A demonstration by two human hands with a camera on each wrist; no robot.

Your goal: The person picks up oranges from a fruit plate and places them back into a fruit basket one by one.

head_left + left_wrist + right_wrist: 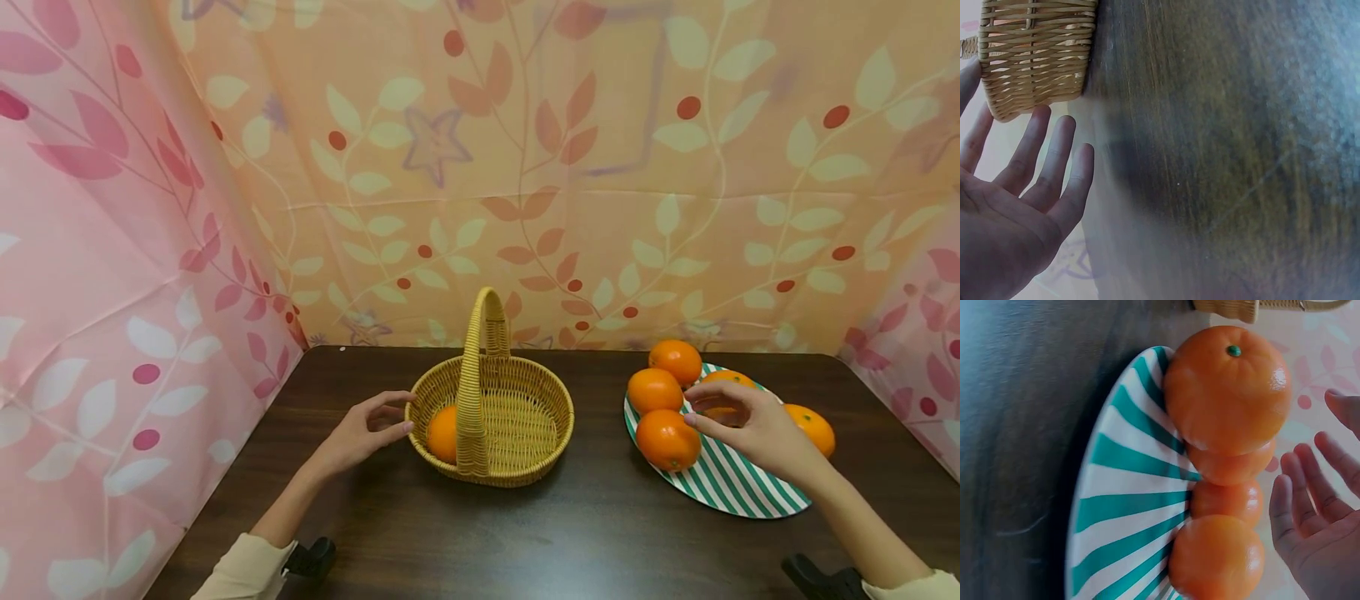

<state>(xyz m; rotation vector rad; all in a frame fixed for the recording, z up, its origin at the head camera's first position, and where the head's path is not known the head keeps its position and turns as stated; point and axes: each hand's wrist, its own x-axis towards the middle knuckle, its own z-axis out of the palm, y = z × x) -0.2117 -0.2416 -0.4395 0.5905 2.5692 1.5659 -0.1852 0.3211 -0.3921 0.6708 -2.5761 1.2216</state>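
Three sides of printed fabric enclose the scene: we see a yellow-orange leafy backdrop [495, 167] behind, and pink leafy cloth [90, 250] at the left and right. Below lies a dark brown wood-grain surface [450, 533], with a soft sheen near its front.

On it, left of middle, we find an oval yellow woven-wicker basket [517, 477] with an arched handle; a round, glossy orange fruit [442, 433] sits in its left part. To the right, more such fruits [667, 440] cluster on a green-and-white striped plate [738, 483], one half hidden.

Our left hand [367, 429] reaches in from the left, fingers relaxed and spread, its tips at the basket's left rim. Our right hand [761, 429] hovers over the plate, thumb and fingers apart, clasping nothing, just beside the fruits. Both arms wear cream sleeves [247, 571].
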